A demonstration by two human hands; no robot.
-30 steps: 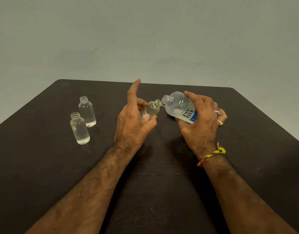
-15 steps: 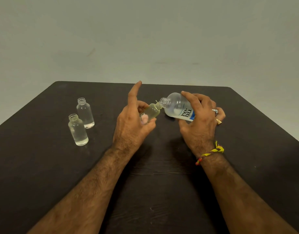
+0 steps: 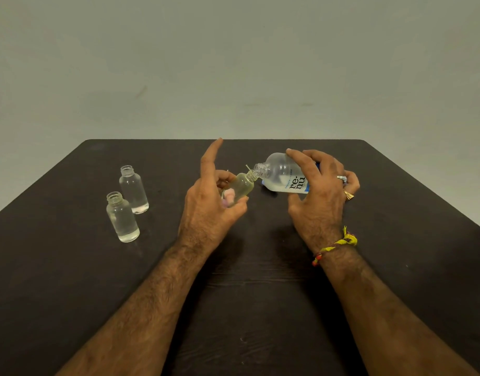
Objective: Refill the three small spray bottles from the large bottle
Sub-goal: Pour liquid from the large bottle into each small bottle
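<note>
Pouring from the large bottle (image 3: 283, 173), tipped nearly flat above the table (image 3: 70, 267), neck meeting the mouth of a small bottle (image 3: 242, 185) tilted to receive it. Right hand (image 3: 318, 194) wrapping the large bottle's body, fingers curled over the top and thumb under, covering part of the blue label. Left hand (image 3: 210, 202) pinching the small bottle low on its body between thumb and curled fingers, index finger sticking straight up and clear of the grip. Holding both bottles in the air over the middle of the table, mouths touching or very nearly so.

Standing upright and uncapped to the left, well apart from the hands: 2 more small bottles, the near one (image 3: 122, 217) and the far one (image 3: 133, 189), each showing clear liquid.

Judging by looks: small bottle being light, clear, hard-walled and likely slick if wetted, so gripping around the lower body and leaving the neck free seeming right. Large bottle looking like soft plastic, partly full, weight shifting toward the neck as tilted; taking hold around the mid-body giving best control. Narrow mouths leaving little margin, risking spillage onto the table.
</note>
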